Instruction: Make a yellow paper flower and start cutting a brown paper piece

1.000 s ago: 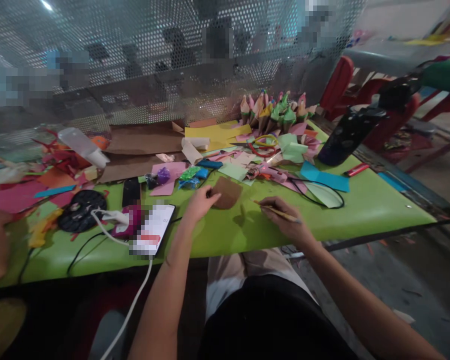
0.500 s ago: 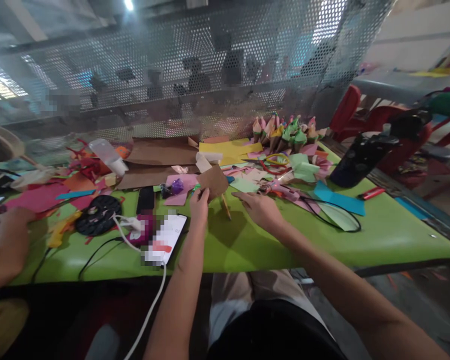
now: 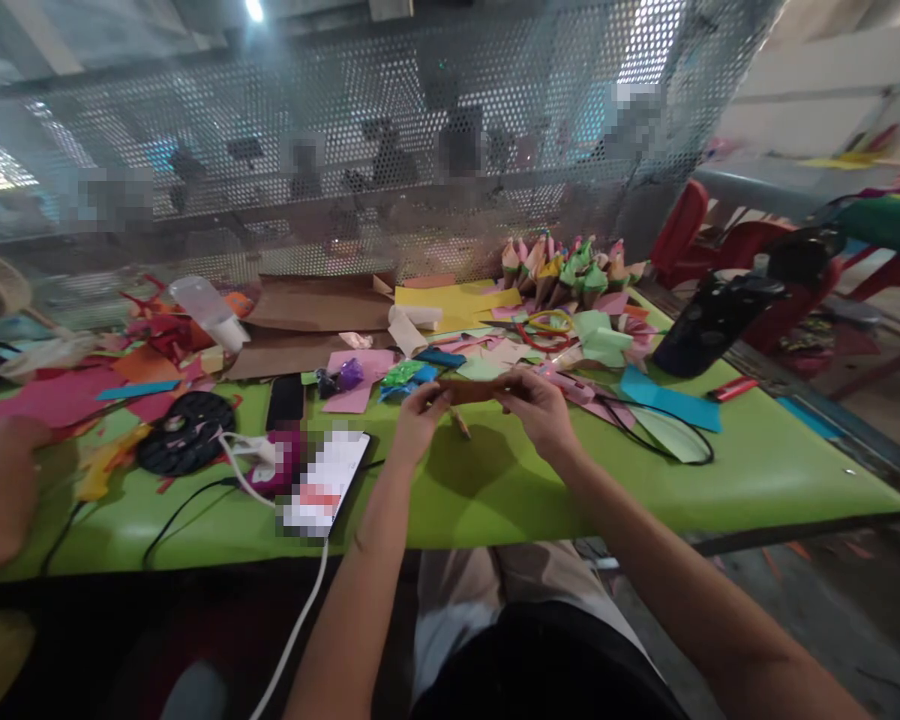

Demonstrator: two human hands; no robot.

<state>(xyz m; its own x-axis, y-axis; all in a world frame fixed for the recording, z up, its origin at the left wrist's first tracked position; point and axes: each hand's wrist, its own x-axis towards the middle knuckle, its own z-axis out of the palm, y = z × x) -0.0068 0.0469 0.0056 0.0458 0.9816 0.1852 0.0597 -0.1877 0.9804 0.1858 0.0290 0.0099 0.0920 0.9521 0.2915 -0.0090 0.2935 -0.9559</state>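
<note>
A small piece of brown paper [image 3: 474,390] is stretched between my two hands, above the green tabletop. My left hand [image 3: 420,412] pinches its left end, and my right hand [image 3: 538,402] pinches the right end. The paper looks narrow, seen nearly edge-on or bent. Just below it a pencil [image 3: 460,424] lies on the table, partly hidden by the paper. Beyond my left hand are a green and blue wrapped bundle [image 3: 405,378] and a purple one [image 3: 351,374] on pink paper. A pink glue gun [image 3: 570,384] lies beyond my right hand.
Paper cones [image 3: 581,270] stand clustered at the back right, near scissors [image 3: 547,330]. A dark bottle [image 3: 712,322] and a red marker [image 3: 733,389] lie at the right. Leftward are a phone [image 3: 330,485] with a cable, a black round tray [image 3: 187,432] and another person's hand [image 3: 4,480].
My right hand has moved in and taken hold of the brown paper's right end. The paper has gone from a broad face to a narrow strip, lower and slightly right.
</note>
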